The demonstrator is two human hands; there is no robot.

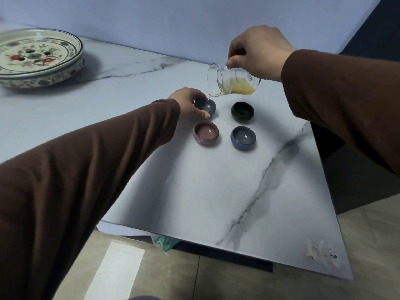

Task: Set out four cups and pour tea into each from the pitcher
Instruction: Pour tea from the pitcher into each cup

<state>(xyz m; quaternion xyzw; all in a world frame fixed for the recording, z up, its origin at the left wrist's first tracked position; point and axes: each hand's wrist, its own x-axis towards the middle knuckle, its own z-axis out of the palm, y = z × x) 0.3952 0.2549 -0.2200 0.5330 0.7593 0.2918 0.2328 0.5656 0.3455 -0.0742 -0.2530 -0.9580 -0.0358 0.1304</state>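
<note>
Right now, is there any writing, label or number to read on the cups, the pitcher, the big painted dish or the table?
None that can be read.
Painted dish: flowers and patterned borders only, no letters.
Glass pitcher and the four cups: plain, no marks.
Marble table: small dark marks near its front right corner, too small and blurred to tell if they are writing.

Four cups (224,124) sit two-by-two on the table (194,191), pitcher (232,82) above the far-left.

glass pitcher (234,82) tilted, pouring | four cups: blue-grey cup (206,107) receiving tea
</note>
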